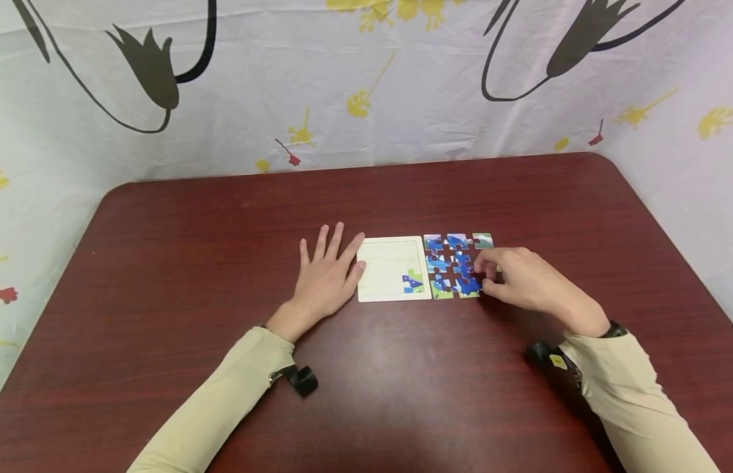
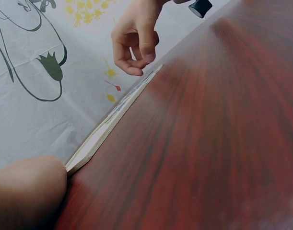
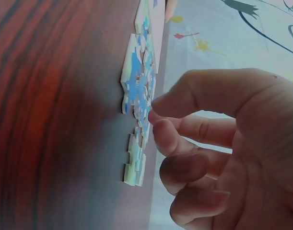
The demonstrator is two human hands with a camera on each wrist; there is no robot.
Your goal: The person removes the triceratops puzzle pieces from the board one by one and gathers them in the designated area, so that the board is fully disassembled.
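Observation:
My left hand (image 1: 324,279) lies flat with fingers spread, its thumb and index finger at the left edge of a pale square puzzle tray (image 1: 385,268). A blue-and-green puzzle piece (image 1: 412,282) sits in the tray's near right corner. Beside the tray, several loose puzzle pieces (image 1: 441,264) lie picture side up in rough rows. Over their right side hovers my right hand (image 1: 523,279), its fingers loosely bent and a gap between thumb and index finger in the head view. Nothing shows in its grasp. It partly hides the rightmost pieces; one corner piece (image 1: 483,241) shows beyond its fingers.
The dark red wooden table (image 1: 366,394) has rounded far corners. Behind it hangs a white cloth (image 1: 431,125) with grey flowers and yellow splashes. Black straps (image 1: 304,381) with small devices circle both wrists, over pale sleeves.

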